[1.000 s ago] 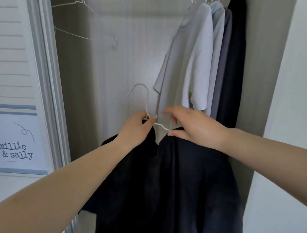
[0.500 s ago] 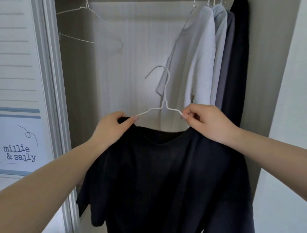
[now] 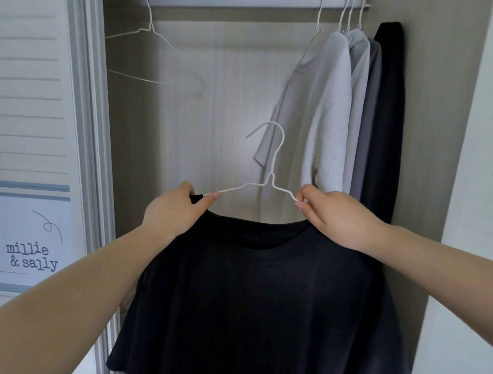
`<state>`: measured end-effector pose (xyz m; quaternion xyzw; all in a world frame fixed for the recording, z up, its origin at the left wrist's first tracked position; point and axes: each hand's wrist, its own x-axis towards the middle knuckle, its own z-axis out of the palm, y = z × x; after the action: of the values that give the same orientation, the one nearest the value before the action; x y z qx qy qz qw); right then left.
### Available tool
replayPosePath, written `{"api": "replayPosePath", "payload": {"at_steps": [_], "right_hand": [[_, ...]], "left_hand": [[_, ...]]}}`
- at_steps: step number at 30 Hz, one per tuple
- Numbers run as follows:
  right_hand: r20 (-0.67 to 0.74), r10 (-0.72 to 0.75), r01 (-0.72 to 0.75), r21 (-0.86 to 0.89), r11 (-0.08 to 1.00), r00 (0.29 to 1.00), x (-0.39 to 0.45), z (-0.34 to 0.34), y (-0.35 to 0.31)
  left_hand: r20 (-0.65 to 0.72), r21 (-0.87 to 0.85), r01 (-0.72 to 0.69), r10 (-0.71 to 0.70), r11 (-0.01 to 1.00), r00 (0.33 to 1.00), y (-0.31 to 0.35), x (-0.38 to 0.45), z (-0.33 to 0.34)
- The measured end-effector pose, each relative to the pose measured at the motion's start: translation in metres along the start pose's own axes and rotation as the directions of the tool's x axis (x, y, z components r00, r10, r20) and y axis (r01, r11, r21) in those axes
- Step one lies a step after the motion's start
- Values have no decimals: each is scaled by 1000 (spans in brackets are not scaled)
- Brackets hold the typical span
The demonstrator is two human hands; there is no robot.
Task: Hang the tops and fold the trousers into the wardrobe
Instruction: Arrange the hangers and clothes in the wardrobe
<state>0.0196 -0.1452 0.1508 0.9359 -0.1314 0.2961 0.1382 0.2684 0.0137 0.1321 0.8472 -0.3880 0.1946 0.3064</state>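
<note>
Two hands are in view, the left hand and the right hand, and between them they hold one white wire hanger carrying one black top. Above the right hand four tops hang on the rail: a white top, a pale blue top, a grey top and a dark top. Above the left hand hangs one bare wire hanger.

Place: I saw a home bedroom wardrobe | Cues: tops on wire hangers, rail, louvred door
</note>
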Motion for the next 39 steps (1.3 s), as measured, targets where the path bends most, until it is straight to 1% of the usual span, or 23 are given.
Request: {"api": "replayPosePath", "payload": {"at_steps": [4,6,7,9,12,15,18,20,23,26,28,31,35,39], "right_hand": [[-147,1,-9,-57,998,989,22,-20,3],[-185,5,-23,-94,995,983,35,-33,3],[-201,9,-30,-100,995,980,42,-38,2],[-232,22,-44,-91,995,973,58,-49,1],[-257,100,-123,-78,989,961,86,-73,11],[-296,225,-253,-59,966,928,116,-99,33],[-318,293,-334,-81,939,902,144,-113,51],[-313,319,-359,-75,930,894,163,-117,59],[-351,337,-393,-99,914,873,194,-124,73],[-411,340,-436,-164,885,845,227,-134,91],[-425,352,-467,-204,860,834,245,-143,102],[-465,368,-503,-207,839,805,270,-154,123],[-477,411,-547,-186,816,777,300,-164,147],[-496,418,-573,-215,791,762,324,-163,166]], "left_hand": [[111,71,67,-74,995,991,1,20,-15],[162,23,98,-100,995,982,7,30,-23],[180,-41,121,-112,992,977,10,35,-27],[155,-210,130,-98,969,983,17,48,-35],[35,-424,44,-33,904,999,29,61,-46],[-45,-524,-53,35,850,998,43,73,-54],[-32,-524,-90,86,847,996,59,88,-57],[-33,-530,-99,96,842,995,68,100,-59],[-29,-527,-105,106,843,994,77,125,-64],[-55,-519,-140,130,844,990,88,154,-67],[-65,-517,-163,152,840,986,96,174,-69],[-98,-508,-198,172,838,980,107,201,-68],[-133,-474,-254,217,843,967,114,234,-66],[-176,-450,-277,220,849,960,119,259,-65]]}}
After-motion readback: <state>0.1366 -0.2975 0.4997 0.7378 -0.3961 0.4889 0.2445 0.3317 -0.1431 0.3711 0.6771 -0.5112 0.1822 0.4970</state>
